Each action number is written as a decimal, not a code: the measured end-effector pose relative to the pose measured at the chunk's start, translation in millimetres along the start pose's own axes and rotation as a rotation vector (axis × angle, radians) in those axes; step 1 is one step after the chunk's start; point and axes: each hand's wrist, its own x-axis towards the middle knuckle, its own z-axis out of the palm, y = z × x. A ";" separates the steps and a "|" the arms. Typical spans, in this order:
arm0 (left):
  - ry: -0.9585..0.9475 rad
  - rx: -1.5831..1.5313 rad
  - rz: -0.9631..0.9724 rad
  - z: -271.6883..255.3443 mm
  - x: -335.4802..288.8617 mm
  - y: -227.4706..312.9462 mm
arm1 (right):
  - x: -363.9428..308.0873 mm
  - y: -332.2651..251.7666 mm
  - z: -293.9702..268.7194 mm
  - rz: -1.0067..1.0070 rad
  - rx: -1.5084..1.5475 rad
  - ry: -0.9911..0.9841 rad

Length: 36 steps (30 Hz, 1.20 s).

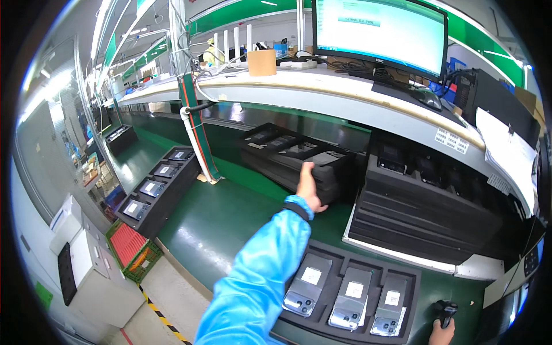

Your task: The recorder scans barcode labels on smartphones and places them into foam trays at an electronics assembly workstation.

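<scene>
My left hand point(311, 190), in a blue sleeve, reaches forward to the side of a stack of black foam trays point(325, 178). Its fingers are stretched out; whether they touch the stack I cannot tell. At the lower right, my right hand point(441, 334) is wrapped round a black handheld scanner point(446, 310). Between my arms lies a foam tray point(376, 265) with phones, among them a left phone point(310, 286), a middle phone point(352, 296) and a right phone point(392, 302), each bearing a white label. My forearm covers the tray's left end.
Another phone tray point(155, 190) sits on the green surface point(207, 230) at left, beside a white pole point(195, 144). A taller stack of black trays point(420, 213) stands at right. Above runs a shelf point(345, 86) with a monitor point(382, 34) and a tape roll point(262, 62).
</scene>
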 end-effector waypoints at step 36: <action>0.268 0.293 0.465 -322.1 -122.6 128.8 | -24.9 -79.1 -46.6 0.396 1.483 -0.830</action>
